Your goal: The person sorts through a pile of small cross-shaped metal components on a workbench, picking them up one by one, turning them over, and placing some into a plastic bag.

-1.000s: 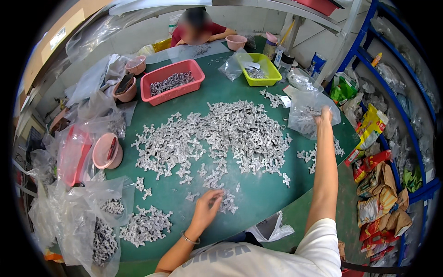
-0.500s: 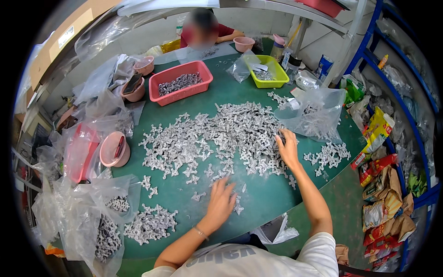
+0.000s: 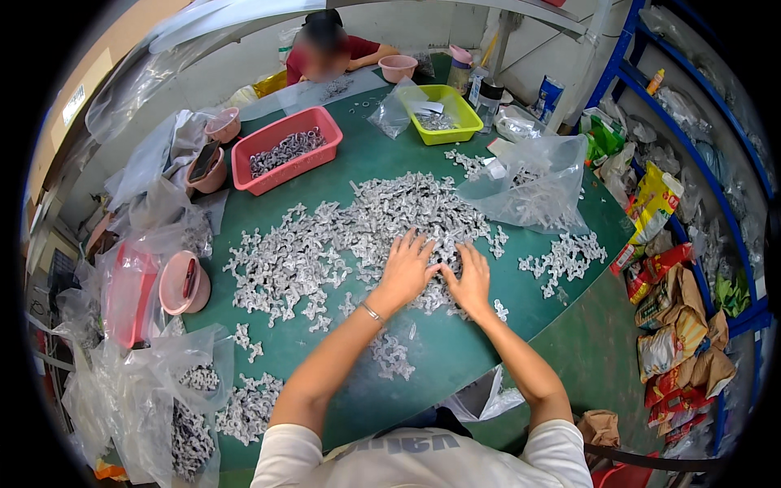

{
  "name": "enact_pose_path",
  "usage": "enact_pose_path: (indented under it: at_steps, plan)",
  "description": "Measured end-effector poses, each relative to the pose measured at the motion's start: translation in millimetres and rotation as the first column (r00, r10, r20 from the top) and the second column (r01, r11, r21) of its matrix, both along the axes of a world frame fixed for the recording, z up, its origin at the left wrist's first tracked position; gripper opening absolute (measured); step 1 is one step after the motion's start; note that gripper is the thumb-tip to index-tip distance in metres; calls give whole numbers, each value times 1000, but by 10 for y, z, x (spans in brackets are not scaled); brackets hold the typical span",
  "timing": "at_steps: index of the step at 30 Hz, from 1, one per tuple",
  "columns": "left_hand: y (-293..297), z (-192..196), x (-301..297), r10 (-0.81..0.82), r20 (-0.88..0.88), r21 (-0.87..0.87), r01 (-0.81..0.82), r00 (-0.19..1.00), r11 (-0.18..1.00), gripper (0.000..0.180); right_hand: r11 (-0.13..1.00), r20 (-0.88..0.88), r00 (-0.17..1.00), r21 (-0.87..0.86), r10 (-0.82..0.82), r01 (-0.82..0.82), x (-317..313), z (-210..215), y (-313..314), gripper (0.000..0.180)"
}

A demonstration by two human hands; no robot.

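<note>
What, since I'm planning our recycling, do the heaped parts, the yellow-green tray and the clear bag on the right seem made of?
Heaped parts: probably metal, going by their dull silvery grey, though grey plastic could look similar.
Tray: likely moulded plastic, smooth; its bright even colour and rounded corners suggest so.
Bag: apparently thin plastic film, slightly shiny; it creases and shows grey pieces through it.

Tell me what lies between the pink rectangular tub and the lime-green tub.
In the head view, a clear plastic bag lies beside the lime-green tub; bare green tabletop separates it from the pink rectangular tub.
</note>
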State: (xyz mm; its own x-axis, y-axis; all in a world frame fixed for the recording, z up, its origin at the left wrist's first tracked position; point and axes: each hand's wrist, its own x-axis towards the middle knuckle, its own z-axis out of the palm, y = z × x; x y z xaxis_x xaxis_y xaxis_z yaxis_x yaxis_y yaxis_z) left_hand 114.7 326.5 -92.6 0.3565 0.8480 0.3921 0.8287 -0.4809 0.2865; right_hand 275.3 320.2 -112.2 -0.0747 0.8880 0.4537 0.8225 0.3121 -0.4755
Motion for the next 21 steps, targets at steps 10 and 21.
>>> enact_pose_path:
  at_steps: [10, 21]
  plan:
    - [-698, 229, -543, -20, 61, -94, 26, 998, 995, 35, 971, -250, 944, -50, 216, -236, -529, 151, -821, 22]
    - [-1433, 224, -954, 222, 67, -193, -206, 973, 959, 35, 836, -47, 835, -11, 548, -549, -758, 149, -1018, 24]
